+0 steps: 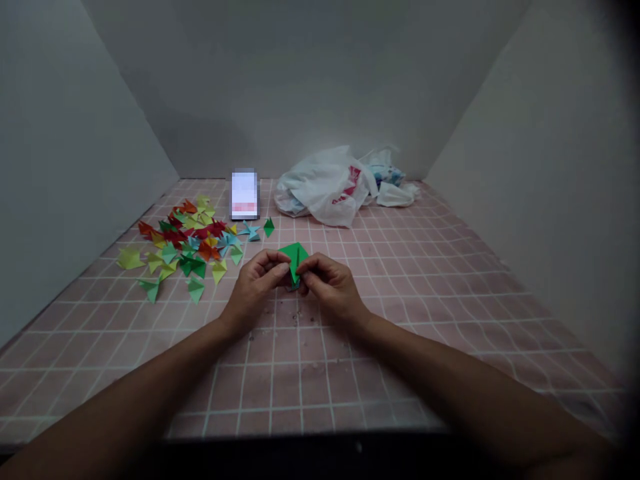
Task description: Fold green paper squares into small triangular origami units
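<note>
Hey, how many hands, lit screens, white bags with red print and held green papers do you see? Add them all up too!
Hands: 2, left hand and right hand
Lit screen: 1
White bag with red print: 1
Held green paper: 1
Total: 5

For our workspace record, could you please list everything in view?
Held paper: 1, green, centre
Folded papers: many overlapping, multicoloured, left of held paper
Small folded paper: 1, green, right of folded papers
Bag: 1, white with red print, back middle
Device: 1, pale lit screen, left of bag
Bundle: count unclear, white and blue, right of bag
Table cover: 1, pink with white grid, beneath
Specks: several, colour unclear, nearer than held paper
Walls: 3, grey, left, back, right
Left hand: 1, bare, held paper's left side
Right hand: 1, bare, held paper's right side
Forearms: 2, bare, from bottom corners
</note>
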Demonstrator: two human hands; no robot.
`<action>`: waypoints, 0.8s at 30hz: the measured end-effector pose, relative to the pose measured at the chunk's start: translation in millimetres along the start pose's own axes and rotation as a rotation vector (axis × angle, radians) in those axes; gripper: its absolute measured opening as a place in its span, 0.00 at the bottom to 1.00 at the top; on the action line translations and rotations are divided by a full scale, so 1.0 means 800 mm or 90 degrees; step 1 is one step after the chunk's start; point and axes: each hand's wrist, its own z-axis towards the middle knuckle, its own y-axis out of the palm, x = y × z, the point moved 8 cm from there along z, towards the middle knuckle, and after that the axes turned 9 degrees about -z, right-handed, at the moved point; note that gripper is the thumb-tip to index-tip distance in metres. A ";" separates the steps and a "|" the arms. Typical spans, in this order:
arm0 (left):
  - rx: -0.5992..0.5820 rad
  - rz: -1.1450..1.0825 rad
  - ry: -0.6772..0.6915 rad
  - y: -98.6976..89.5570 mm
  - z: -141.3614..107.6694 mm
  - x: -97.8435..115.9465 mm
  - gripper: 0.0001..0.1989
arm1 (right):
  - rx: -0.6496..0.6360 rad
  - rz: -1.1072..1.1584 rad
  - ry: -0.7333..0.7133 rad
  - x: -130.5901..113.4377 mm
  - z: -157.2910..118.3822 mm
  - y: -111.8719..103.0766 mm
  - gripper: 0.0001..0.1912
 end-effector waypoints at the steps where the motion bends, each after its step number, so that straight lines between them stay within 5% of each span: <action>1: 0.001 0.002 0.008 0.000 0.000 0.002 0.11 | 0.004 -0.025 -0.020 -0.004 -0.001 -0.001 0.05; 13: 0.020 0.220 0.257 0.011 -0.013 0.043 0.08 | -0.027 0.048 0.032 0.000 -0.001 0.008 0.08; 24: 0.023 0.332 0.220 0.014 -0.014 0.042 0.03 | 0.032 -0.171 -0.036 -0.012 -0.008 -0.005 0.05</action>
